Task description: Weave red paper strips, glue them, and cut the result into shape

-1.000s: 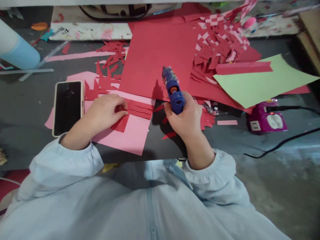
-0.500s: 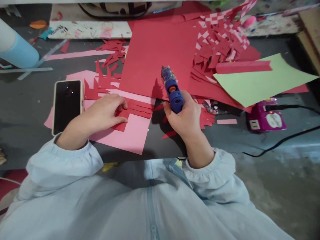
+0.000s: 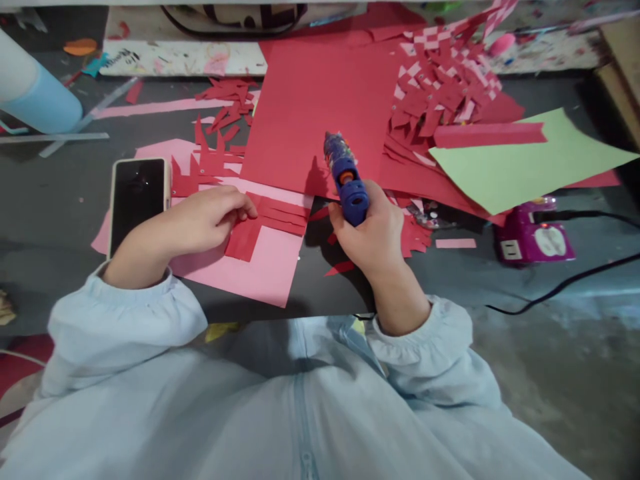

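Note:
My left hand (image 3: 210,219) is laid over a cut red paper piece (image 3: 245,239), its bent fingertips touching the paper and its thumb mostly hidden. This red piece, with long slits toward the right, lies on a pink paper sheet (image 3: 273,272). Wrapped in my right hand (image 3: 373,230) is a blue glue gun (image 3: 345,177), held above the grey table with its nozzle pointing up and away from me. Beyond the nozzle spreads a large red paper sheet (image 3: 325,107).
A phone (image 3: 137,197) lies beside my left wrist. Farther left stands a blue-and-white bottle (image 3: 43,97) near clear sticks (image 3: 70,137). Red-and-pink woven paper pieces (image 3: 445,80) pile up at back right, near a green sheet (image 3: 505,167) and a purple power box (image 3: 533,237) with a black cable.
My left hand has shifted slightly left and its thumb has drawn in, leaving more of the red paper uncovered. My right hand keeps the glue gun in nearly the same place.

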`<action>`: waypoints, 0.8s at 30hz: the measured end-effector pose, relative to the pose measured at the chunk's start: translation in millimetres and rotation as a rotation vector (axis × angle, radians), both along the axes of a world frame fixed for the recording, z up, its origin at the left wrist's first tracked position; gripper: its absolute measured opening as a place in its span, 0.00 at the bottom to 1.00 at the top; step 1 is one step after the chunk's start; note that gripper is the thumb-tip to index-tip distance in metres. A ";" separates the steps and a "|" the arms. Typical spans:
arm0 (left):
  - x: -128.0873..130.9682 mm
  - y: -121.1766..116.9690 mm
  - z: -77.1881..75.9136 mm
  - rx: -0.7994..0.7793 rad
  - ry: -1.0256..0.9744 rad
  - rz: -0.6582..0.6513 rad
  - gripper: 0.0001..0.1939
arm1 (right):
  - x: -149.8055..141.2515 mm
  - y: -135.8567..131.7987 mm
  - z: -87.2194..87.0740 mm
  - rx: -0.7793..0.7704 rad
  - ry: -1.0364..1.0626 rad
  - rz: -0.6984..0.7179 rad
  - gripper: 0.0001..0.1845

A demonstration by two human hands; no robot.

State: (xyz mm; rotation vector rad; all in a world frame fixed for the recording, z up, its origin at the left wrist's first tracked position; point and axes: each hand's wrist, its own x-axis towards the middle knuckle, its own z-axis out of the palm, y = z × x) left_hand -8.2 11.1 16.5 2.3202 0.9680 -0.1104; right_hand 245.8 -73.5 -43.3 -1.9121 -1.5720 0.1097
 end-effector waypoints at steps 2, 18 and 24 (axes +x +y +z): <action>-0.3 2.3 -0.9 -0.010 -0.011 0.039 0.19 | 0.2 -0.3 -1.7 0.017 -0.007 -0.002 0.12; -0.6 0.5 2.6 -0.019 0.012 0.042 0.20 | 1.1 -1.2 -3.0 0.033 -0.029 0.020 0.12; -3.8 -0.9 7.4 0.000 0.104 -0.061 0.27 | 1.6 -1.3 -3.0 0.006 -0.011 0.027 0.13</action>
